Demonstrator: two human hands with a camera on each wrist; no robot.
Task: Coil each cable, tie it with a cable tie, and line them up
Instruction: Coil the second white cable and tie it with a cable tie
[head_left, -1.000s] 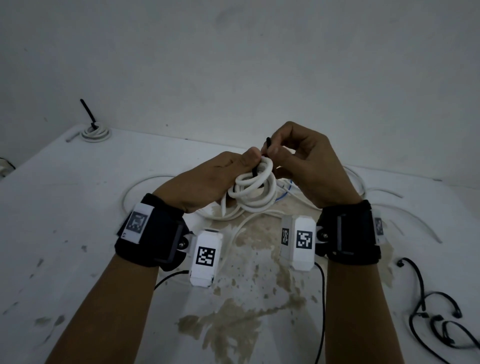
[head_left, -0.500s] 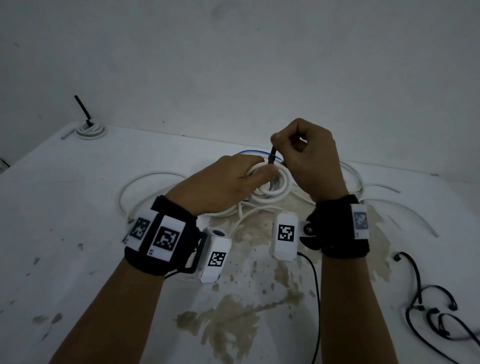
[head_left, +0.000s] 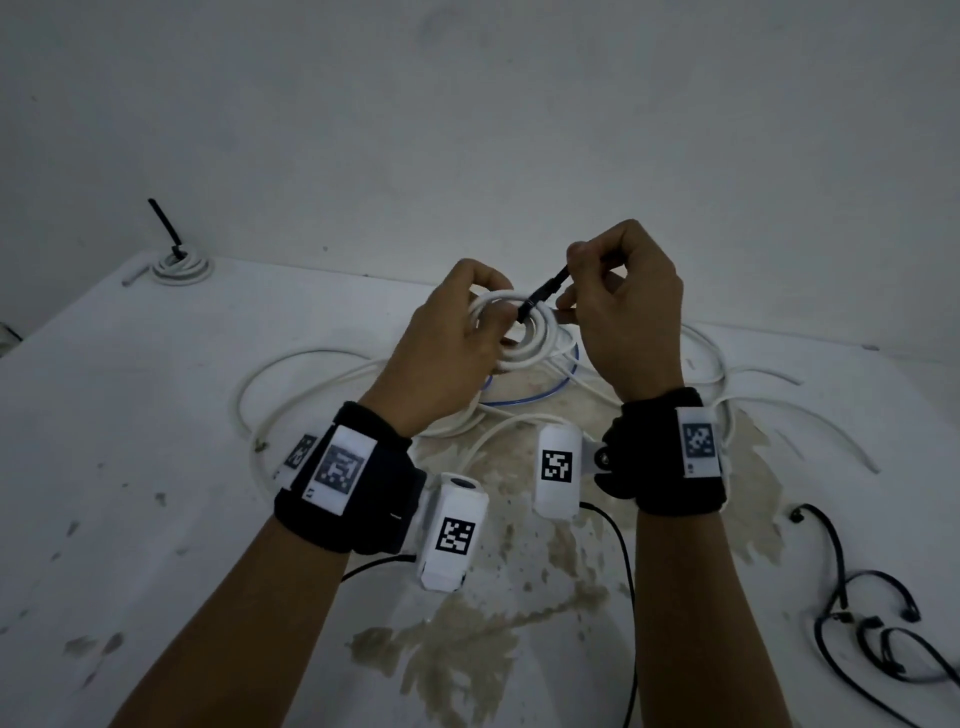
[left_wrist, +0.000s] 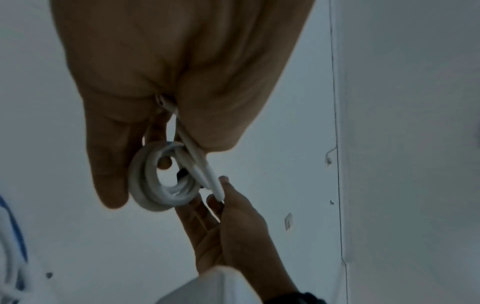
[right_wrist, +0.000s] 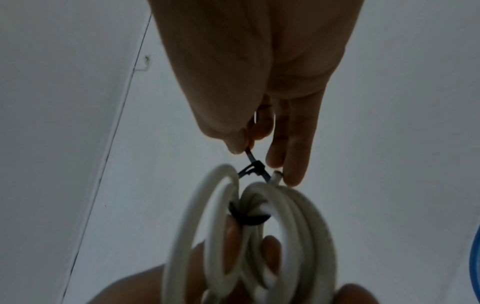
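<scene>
A white cable coil (head_left: 535, 345) is held above the table, gripped at its left side by my left hand (head_left: 488, 332). A black cable tie (head_left: 543, 293) is looped round the coil, and its tail slants up to the right. My right hand (head_left: 569, 283) pinches that tail between thumb and forefinger. In the right wrist view the black tie (right_wrist: 253, 165) runs from the pinch to a band (right_wrist: 249, 218) round the coil (right_wrist: 293, 226). The left wrist view shows the coil (left_wrist: 145, 185) under my fingers, with a white cable end (left_wrist: 205, 170) sticking out towards the right hand.
A tied white coil (head_left: 182, 266) with a black tail pointing up lies at the table's far left corner. Loose white cables (head_left: 291, 374) and a blue cable (head_left: 530, 397) sprawl under my hands. Several black cable ties (head_left: 857, 618) lie at the right front. A wall stands behind.
Both hands have moved farther from me. The right hand has drawn the tie's tail up and to the right, away from the coil, which the left hand has turned flatter.
</scene>
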